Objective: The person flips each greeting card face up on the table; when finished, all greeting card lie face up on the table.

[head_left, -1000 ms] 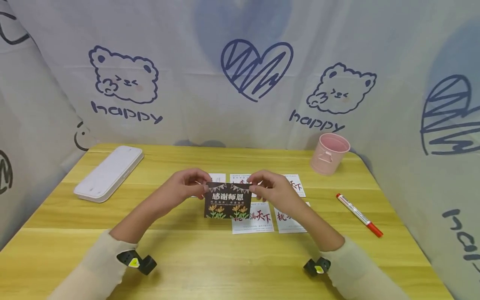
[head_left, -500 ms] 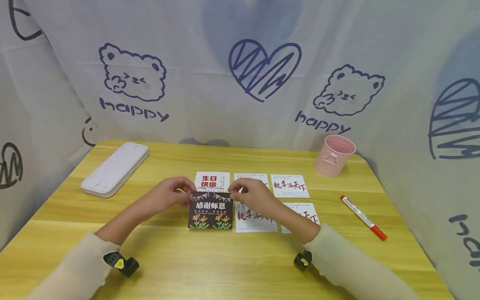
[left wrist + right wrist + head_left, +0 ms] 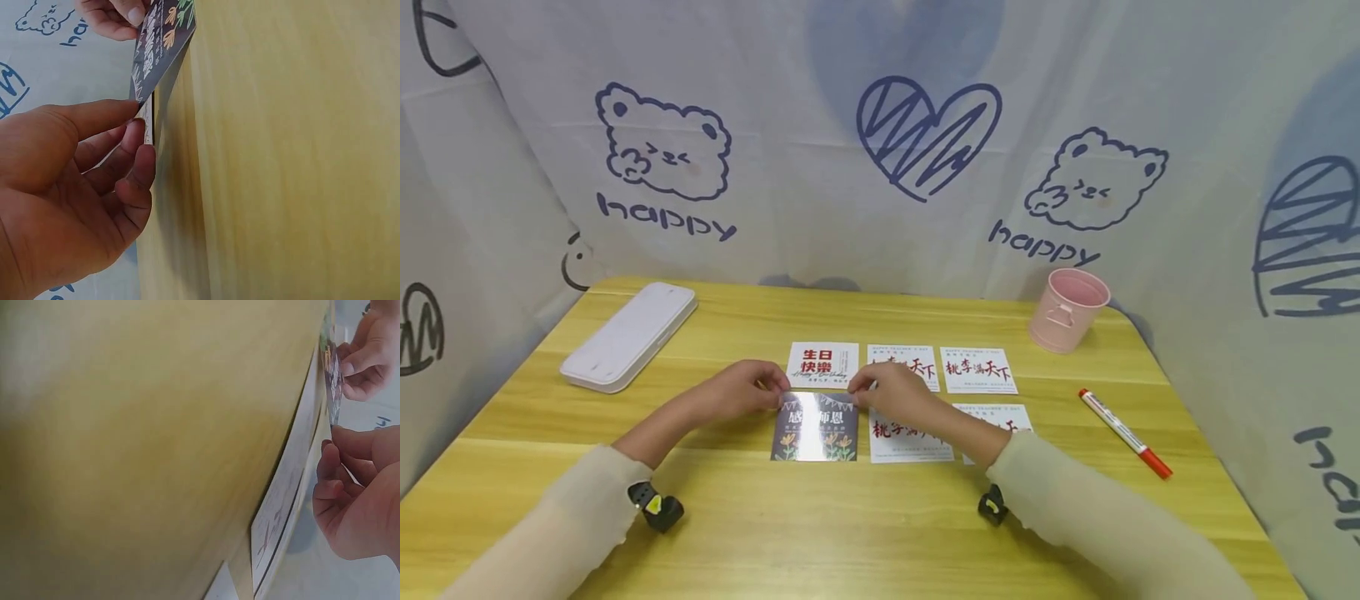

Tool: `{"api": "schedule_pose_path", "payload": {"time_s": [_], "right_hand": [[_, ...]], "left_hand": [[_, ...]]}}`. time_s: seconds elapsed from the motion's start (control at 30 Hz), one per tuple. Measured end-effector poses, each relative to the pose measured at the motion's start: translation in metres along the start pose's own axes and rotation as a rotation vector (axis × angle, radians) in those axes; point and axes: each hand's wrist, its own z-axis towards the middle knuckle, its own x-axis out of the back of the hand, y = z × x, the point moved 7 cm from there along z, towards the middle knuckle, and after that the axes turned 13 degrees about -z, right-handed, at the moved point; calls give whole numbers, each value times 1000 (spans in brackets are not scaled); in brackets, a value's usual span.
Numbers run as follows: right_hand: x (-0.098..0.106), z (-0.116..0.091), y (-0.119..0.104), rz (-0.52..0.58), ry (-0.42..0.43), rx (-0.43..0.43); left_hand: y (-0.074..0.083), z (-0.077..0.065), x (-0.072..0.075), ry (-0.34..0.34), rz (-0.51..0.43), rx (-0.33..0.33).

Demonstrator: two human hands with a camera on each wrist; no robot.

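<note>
A dark card (image 3: 815, 440) with white Chinese lettering and orange flowers is low over the table, in front of a white birthday card (image 3: 823, 360). Glare whitens its middle. My left hand (image 3: 745, 392) pinches its far left corner, and my right hand (image 3: 891, 396) pinches the far right one. In the left wrist view, thumb and fingers meet at the corner of the dark card (image 3: 159, 56), which looks tilted. To the right lie white cards with red calligraphy, such as the back right card (image 3: 979, 371); my right hand and forearm partly cover others.
A white case (image 3: 628, 336) lies at the back left of the wooden table (image 3: 820, 533). At the back right stands a pink bucket (image 3: 1067, 312), with a red-capped marker (image 3: 1123, 433) in front of it. A printed curtain (image 3: 925, 250) hangs behind.
Both hands have carried the dark card left and down towards the table, to the left of the front white cards. The birthday card behind it has come into fuller view.
</note>
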Motion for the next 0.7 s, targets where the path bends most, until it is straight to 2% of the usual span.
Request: {"api": "schedule_pose_path", "payload": {"time_s": [0.27, 0.5, 0.7], "right_hand": [[-4, 3, -1, -99, -15, 24], [-11, 9, 1, -150, -21, 27], [-11, 9, -3, -211, -18, 32]], "left_hand": [[-5, 6, -4, -25, 63, 49], [-3, 7, -5, -27, 148, 49], [-5, 9, -4, -16, 163, 60]]}}
